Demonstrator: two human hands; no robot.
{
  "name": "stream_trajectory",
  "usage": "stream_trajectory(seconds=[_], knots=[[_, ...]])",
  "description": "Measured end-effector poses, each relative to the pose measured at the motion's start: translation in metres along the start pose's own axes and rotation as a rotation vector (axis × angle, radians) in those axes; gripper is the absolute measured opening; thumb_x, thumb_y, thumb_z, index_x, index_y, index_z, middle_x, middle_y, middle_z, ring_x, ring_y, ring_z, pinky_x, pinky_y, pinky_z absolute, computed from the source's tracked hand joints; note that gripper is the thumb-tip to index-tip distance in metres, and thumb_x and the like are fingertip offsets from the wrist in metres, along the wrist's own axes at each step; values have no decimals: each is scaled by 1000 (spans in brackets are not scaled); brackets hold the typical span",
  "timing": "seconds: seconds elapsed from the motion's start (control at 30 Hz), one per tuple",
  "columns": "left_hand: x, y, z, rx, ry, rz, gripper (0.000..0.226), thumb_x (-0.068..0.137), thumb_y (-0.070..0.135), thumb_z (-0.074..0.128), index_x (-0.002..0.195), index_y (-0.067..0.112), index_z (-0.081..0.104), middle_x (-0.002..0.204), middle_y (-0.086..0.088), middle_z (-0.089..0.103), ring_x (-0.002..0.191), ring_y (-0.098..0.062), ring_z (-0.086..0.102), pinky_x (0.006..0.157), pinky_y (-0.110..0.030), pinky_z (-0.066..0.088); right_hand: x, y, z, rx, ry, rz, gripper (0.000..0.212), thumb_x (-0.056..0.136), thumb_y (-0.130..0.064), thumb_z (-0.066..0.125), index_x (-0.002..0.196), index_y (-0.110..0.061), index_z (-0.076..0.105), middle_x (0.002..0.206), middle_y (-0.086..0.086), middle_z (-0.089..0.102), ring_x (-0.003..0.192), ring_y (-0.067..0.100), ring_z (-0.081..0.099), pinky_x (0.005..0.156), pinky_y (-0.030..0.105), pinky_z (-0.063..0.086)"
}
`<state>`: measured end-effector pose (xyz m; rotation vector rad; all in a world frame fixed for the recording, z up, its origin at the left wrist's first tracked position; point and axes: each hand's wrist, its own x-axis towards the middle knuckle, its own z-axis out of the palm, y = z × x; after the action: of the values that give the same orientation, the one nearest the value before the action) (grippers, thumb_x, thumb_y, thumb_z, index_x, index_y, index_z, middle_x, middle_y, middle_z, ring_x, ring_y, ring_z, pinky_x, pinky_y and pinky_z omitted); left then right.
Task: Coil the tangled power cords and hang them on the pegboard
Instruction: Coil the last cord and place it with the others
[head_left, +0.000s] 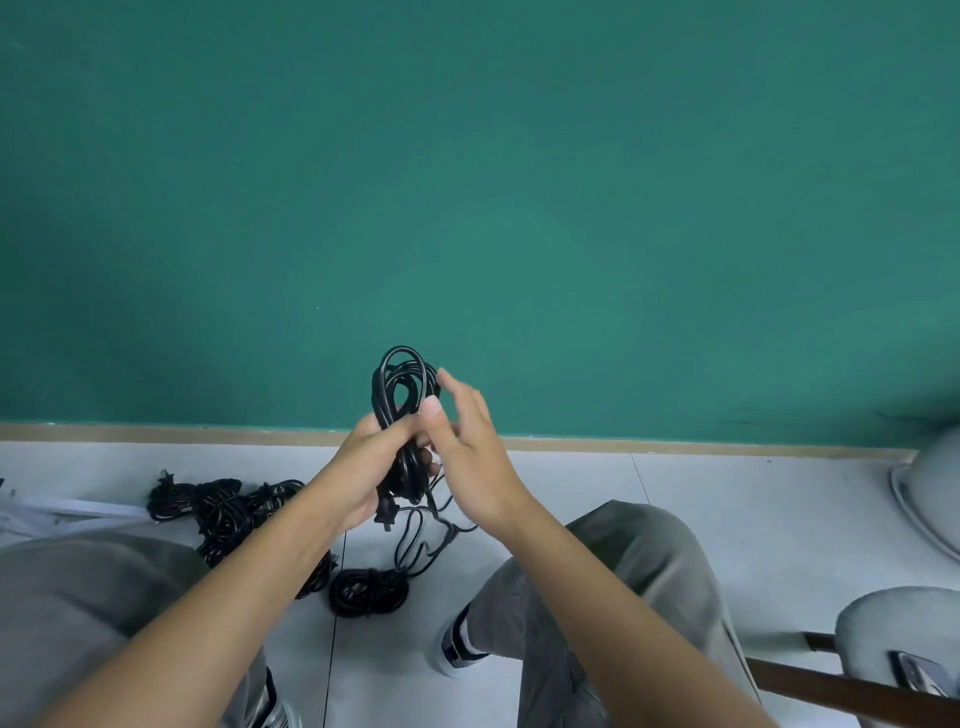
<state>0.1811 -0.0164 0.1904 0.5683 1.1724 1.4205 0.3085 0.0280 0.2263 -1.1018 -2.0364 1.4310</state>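
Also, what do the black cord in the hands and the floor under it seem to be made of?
The black cord looks like rubber or plastic sheathing, smooth and slightly glossy: light glints along its loops, and it bends in soft curves. The left hand grips the bundle. The floor looks like hard pale tile, perhaps ceramic or vinyl, with a dull sheen and thin dark seams between panels.

Green wall (519, 182), tan baseboard (675, 447), pale tiled floor (727, 519), grey chair (893, 623).
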Motion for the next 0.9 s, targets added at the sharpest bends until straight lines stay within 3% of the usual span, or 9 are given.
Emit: stream_trajectory(seconds=[0.1, 0.2, 0.33, 0.47, 0.57, 0.63, 0.7, 0.8, 0.9], knots=[[3, -1, -1, -54, 91, 15, 24, 100, 24, 66, 82, 10, 59, 76, -8, 62, 78, -25, 66, 69, -32, 59, -12, 10, 8, 131, -34, 132, 79, 95, -74, 30, 162, -32, 18, 148, -17, 40, 119, -10, 50, 120, 41, 35], [7, 0, -5, -193, 149, 3, 25, 99, 26, 67, 79, 15, 58, 70, 2, 59, 61, -14, 63, 63, -29, 57, -23, 18, 11, 161, -123, 156, 74, 96, -73, 20, 150, -30, 46, 125, -18, 65, 105, 3, 66, 113, 33, 39], [12, 0, -12, -287, 252, 51, 25, 99, 28, 69, 82, 15, 56, 69, 4, 55, 57, -13, 59, 77, -33, 56, -32, 23, 15, 1, -158, 197, 65, 102, -68, 23, 119, -26, 70, 102, -4, 76, 94, 8, 70, 100, 30, 48], [16, -1, -18, -212, 396, 96, 28, 96, 28, 73, 80, 12, 57, 68, 2, 56, 55, -14, 62, 72, -32, 57, -35, 24, 8, -184, -239, 147, 48, 103, -54, 49, 85, -14, 68, 79, -5, 71, 76, 17, 68, 85, 34, 55], [17, -5, -20, 7, 449, 157, 33, 94, 32, 76, 82, 10, 55, 66, -4, 54, 58, -21, 59, 65, -34, 53, -35, 27, 0, -375, -294, 21, 35, 96, -27, 65, 77, 1, 53, 68, 14, 49, 63, 24, 40, 64, 37, 41], [18, -7, -23, 169, 409, 211, 39, 95, 33, 74, 72, 17, 47, 62, -1, 47, 59, -21, 49, 63, -35, 45, -32, 25, -5, -431, -291, -31, 20, 96, -14, 62, 85, 2, 60, 76, 19, 56, 70, 29, 46, 69, 40, 45], [17, -8, -23, 317, 323, 234, 43, 94, 33, 73, 68, 21, 41, 61, 0, 43, 59, -20, 44, 64, -36, 41, -29, 18, -11, -438, -244, -85, 12, 98, -8, 60, 96, -3, 71, 83, 8, 69, 81, 24, 60, 81, 39, 49], [16, -11, -21, 430, 142, 233, 36, 97, 34, 70, 70, 25, 47, 64, 5, 47, 62, -19, 48, 63, -37, 43, -27, 7, -17, -392, -152, -123, 20, 98, -2, 63, 112, -8, 75, 105, 2, 77, 97, 9, 69, 90, 19, 51], [6, -9, -12, 540, 4, 266, 36, 103, 41, 59, 73, 24, 49, 62, 17, 45, 61, -7, 44, 61, -27, 39, -24, 1, -23, -332, -39, -142, 15, 90, -7, 75, 104, -13, 73, 95, -6, 75, 89, 1, 67, 87, 15, 50]])
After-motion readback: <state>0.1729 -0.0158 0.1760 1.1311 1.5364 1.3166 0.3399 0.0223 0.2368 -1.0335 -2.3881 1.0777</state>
